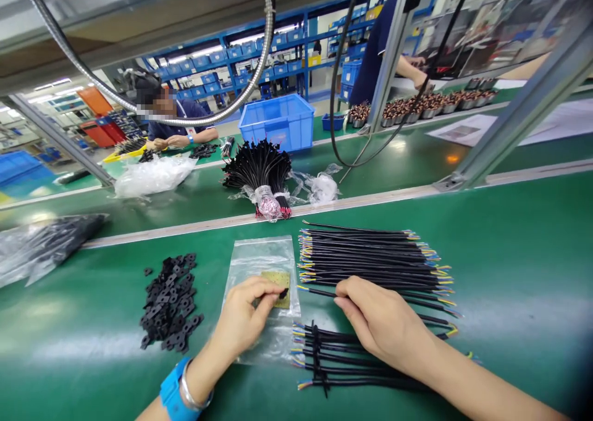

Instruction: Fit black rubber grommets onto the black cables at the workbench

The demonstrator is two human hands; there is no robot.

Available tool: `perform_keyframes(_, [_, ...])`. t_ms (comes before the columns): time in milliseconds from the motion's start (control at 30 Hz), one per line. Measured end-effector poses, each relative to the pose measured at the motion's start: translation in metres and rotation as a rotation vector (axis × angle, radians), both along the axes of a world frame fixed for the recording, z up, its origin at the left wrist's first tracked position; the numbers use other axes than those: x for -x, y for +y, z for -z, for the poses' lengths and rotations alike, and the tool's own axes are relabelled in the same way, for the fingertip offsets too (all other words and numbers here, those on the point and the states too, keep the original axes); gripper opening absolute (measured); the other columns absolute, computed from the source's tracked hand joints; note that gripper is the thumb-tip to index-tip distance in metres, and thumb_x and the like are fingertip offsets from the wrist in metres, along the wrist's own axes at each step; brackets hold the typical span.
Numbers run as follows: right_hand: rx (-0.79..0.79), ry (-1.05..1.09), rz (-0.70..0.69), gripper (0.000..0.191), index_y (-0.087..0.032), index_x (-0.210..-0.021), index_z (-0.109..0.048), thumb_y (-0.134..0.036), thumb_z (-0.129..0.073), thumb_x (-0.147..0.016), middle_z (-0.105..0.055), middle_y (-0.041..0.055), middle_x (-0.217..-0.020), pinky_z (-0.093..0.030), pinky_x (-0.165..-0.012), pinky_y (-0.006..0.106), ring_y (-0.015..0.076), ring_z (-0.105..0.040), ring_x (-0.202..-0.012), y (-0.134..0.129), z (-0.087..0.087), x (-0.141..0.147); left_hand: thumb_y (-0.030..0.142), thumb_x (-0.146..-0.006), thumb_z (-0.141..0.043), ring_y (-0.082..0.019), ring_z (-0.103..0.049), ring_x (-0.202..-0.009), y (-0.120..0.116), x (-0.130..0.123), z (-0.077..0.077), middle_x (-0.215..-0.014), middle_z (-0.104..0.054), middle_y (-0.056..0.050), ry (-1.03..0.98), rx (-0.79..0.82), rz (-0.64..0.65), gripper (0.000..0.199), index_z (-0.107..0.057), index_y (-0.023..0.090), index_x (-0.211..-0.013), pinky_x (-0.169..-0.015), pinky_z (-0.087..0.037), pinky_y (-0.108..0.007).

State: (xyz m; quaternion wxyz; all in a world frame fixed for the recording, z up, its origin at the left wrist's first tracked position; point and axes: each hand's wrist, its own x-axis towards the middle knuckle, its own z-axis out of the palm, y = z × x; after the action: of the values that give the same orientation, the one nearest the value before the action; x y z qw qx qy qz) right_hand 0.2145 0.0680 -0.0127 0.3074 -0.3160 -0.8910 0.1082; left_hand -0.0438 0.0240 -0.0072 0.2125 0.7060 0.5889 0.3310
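Note:
Between the thumb and fingers of my left hand (248,310) is a small black rubber piece (283,293), above a yellowish card in a clear zip bag (243,260). My right hand (377,316) pinches one black cable (317,292) close to its left end, where coloured wires stick out. Beyond that hand lies a row of black cables (361,254) with bare coloured wire ends. Nearer to me, several cables with black pieces (315,359) fitted near their left ends lie partly under my right forearm. A heap of black rubber pieces (171,304) sits left of my left hand.
A bundle of black wires (262,168) stands behind the metal strip, near a blue bin (278,121). Plastic bags (155,173) lie further left. A hanging black cord (336,100) and metal hose (222,113) cross the view. Co-workers' hands (178,141) show across the bench.

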Motion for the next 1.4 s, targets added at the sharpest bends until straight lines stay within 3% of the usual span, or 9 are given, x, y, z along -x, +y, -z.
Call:
perform_keyframes(133, [0.011,0.009,-0.005,0.016,-0.019,-0.088,-0.052,-0.016,-0.038,-0.096,-0.056,0.0024,-0.076,-0.042,-0.061,0.027,0.0149,-0.053,-0.068,-0.002,-0.002,0.001,0.011,-0.089,-0.05,-0.019,-0.065,-0.085,-0.001,0.001,0.008,-0.091,-0.073,-0.007,0.312,-0.23,0.165,0.025,-0.069,0.021,-0.1,-0.077,-0.052,-0.031])
perform_keyframes(233, [0.026,0.004,-0.01,0.016,-0.018,-0.092,-0.054,-0.016,-0.039,-0.096,-0.058,0.0038,-0.08,-0.044,-0.065,0.028,0.0155,-0.055,-0.072,-0.004,-0.004,0.001,0.012,-0.09,-0.047,-0.022,-0.061,-0.075,0.0,-0.003,0.008,-0.083,-0.071,-0.007,0.59,-0.192,0.257,0.025,-0.063,0.019,-0.108,-0.068,-0.049,-0.034])
perform_keyframes(333, [0.031,-0.003,-0.016,0.018,-0.018,-0.1,-0.058,-0.017,-0.04,-0.096,-0.059,0.0045,-0.083,-0.045,-0.068,0.028,0.0161,-0.056,-0.075,-0.007,-0.006,0.001,0.015,-0.089,-0.046,-0.023,-0.06,-0.072,0.002,-0.008,0.002,-0.079,-0.068,-0.007,0.654,-0.103,0.26,0.023,-0.058,0.019,-0.108,-0.065,-0.046,-0.035])
perform_keyframes(433, [0.019,0.008,-0.01,0.019,-0.018,-0.099,-0.061,-0.018,-0.042,-0.096,-0.058,0.0036,-0.078,-0.043,-0.066,0.027,0.0154,-0.056,-0.071,-0.009,-0.006,0.002,0.015,-0.086,-0.048,-0.021,-0.06,-0.077,0.004,-0.013,-0.003,-0.082,-0.066,-0.005,0.408,-0.008,0.187,0.017,-0.055,0.02,-0.1,-0.069,-0.047,-0.034])
perform_keyframes(567, [-0.003,0.038,-0.026,0.021,-0.018,-0.095,-0.063,-0.017,-0.042,-0.095,-0.057,0.0024,-0.073,-0.041,-0.062,0.026,0.0137,-0.054,-0.066,-0.013,-0.004,0.005,0.02,-0.086,-0.053,-0.015,-0.058,-0.076,-0.001,-0.02,-0.005,-0.081,-0.058,0.0,-0.253,0.17,-0.04,0.005,-0.049,0.021,-0.089,-0.07,-0.047,-0.027])
perform_keyframes(733, [-0.013,0.049,-0.01,0.021,-0.018,-0.094,-0.064,-0.018,-0.043,-0.096,-0.058,0.0022,-0.072,-0.04,-0.061,0.025,0.0131,-0.054,-0.064,-0.016,-0.002,0.008,0.029,-0.083,-0.062,-0.013,-0.059,-0.071,-0.009,-0.028,-0.002,-0.075,-0.051,0.004,-0.693,0.276,-0.116,0.017,-0.047,0.022,-0.083,-0.071,-0.047,-0.027])
perform_keyframes(1033, [-0.062,0.075,0.02,0.022,-0.018,-0.092,-0.064,-0.016,-0.043,-0.094,-0.057,0.0022,-0.071,-0.04,-0.06,0.025,0.013,-0.054,-0.063,-0.017,-0.006,0.007,0.028,-0.075,-0.076,-0.012,-0.062,-0.077,-0.014,-0.027,-0.005,-0.076,-0.061,0.001,-0.801,0.314,-0.067,0.023,-0.058,0.019,-0.085,-0.07,-0.048,-0.022])
perform_keyframes(1300, [-0.147,0.049,-0.105,0.019,-0.016,-0.094,-0.064,-0.016,-0.045,-0.094,-0.055,0.0015,-0.068,-0.034,-0.056,0.029,0.0145,-0.047,-0.06,-0.022,-0.014,0.007,0.022,-0.064,-0.086,-0.015,-0.068,-0.085,-0.02,-0.034,-0.003,-0.094,-0.07,-0.004,-0.999,0.476,-0.031,0.045,-0.059,0.024,-0.099,-0.074,-0.052,-0.024])
perform_keyframes(1400, [-0.21,0.029,-0.1,0.02,-0.016,-0.091,-0.063,-0.016,-0.043,-0.094,-0.054,0.0011,-0.066,-0.032,-0.055,0.03,0.0151,-0.045,-0.059,-0.023,-0.019,0.008,0.023,-0.058,-0.088,-0.015,-0.067,-0.084,-0.019,-0.034,-0.001,-0.094,-0.067,-0.002,-0.932,0.425,-0.035,0.033,-0.072,0.023,-0.087,-0.073,-0.053,-0.023])
